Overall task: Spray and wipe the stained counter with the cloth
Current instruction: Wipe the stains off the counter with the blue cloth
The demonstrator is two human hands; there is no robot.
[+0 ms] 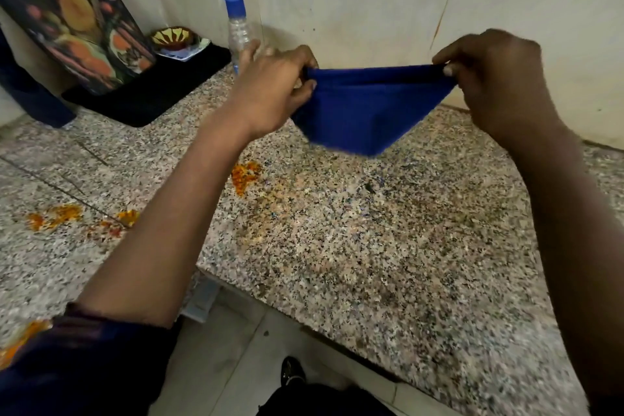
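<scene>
Cloth (368,108) hangs stretched above the counter (371,246), my left hand (273,91) and right hand (499,84) each pinching a top corner. Orange stains (245,176) remain, so I judge wiping hasn't started; next I'd lower it onto them, or first fetch the spray bottle (236,20) by the wall.

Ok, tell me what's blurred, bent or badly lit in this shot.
Head view: soft, even light with no glare on the counter; the lower edge of the blue cloth is smeared by motion; the spray bottle and patterned board look soft; wide-angle distortion bows the counter edges and stretches the forearms; the right hand is in shade.
</scene>
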